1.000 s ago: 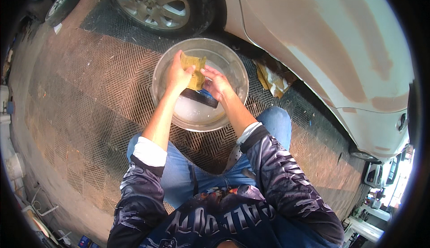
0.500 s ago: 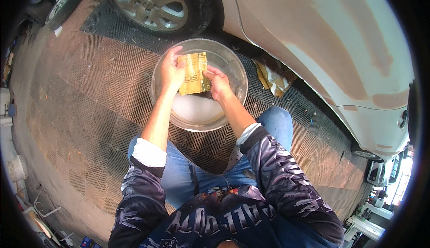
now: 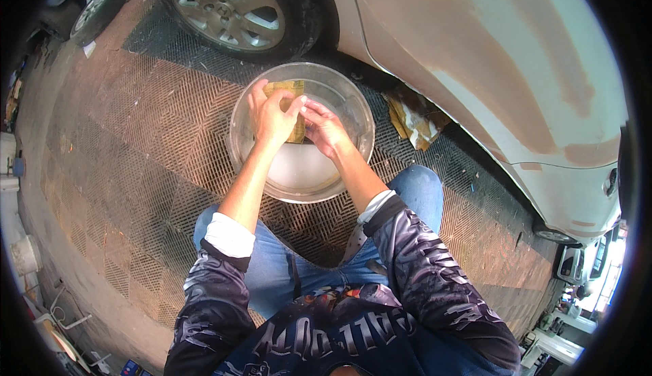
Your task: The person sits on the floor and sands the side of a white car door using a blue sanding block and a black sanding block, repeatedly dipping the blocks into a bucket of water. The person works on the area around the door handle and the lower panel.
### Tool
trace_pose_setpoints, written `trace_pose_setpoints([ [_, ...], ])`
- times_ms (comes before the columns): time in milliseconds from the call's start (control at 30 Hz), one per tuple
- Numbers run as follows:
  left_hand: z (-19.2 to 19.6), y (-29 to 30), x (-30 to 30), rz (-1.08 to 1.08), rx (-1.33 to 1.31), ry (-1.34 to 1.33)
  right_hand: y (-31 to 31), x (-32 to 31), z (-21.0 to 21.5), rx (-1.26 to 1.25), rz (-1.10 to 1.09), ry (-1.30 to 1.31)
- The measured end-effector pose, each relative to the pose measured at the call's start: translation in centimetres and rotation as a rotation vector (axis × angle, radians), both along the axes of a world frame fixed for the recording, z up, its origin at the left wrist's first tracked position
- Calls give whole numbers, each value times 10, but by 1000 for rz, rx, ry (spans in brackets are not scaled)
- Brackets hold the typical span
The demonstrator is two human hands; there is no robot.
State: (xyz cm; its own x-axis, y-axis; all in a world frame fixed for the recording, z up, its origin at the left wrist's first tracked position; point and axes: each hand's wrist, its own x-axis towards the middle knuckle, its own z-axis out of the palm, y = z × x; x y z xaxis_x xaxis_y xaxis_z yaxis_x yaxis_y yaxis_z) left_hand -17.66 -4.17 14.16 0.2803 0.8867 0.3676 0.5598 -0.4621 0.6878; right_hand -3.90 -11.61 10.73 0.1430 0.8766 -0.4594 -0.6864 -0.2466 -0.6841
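We crouch beside a car, both hands together over a clear round basin (image 3: 353, 115) on the grated floor (image 3: 122, 159). Our left hand (image 3: 272, 115) and right hand (image 3: 324, 128) clasp a folded yellowish sheet (image 3: 293, 91), keeping it above the milky water.

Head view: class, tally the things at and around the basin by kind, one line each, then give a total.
Hands: 2, left and right
Clear basin: 1
Yellow sheet in the hands: 1
Crumpled paper on the floor: 1
Car wheel: 1
Total: 6
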Motion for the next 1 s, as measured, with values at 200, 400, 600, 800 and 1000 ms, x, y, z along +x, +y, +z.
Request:
trace_pose_setpoints([
  [200,-23,16,-4,-24,-230,-28,-1,-5,6,-10,-12,-33],
  [400,-38,23,-7,-16,-222,-27,1,-7,13,-78,-48,85],
  [600,-26,22,-11,76,-41,-56,1,14,-45,-277,-250,-104],
  [800,-7,40,-25,-128,-654,-730,-5,2,-31,-431,-239,-1097],
  [1000,22,27,-24,-386,-832,-847,-32,-9,88,480,-156,-1679],
])
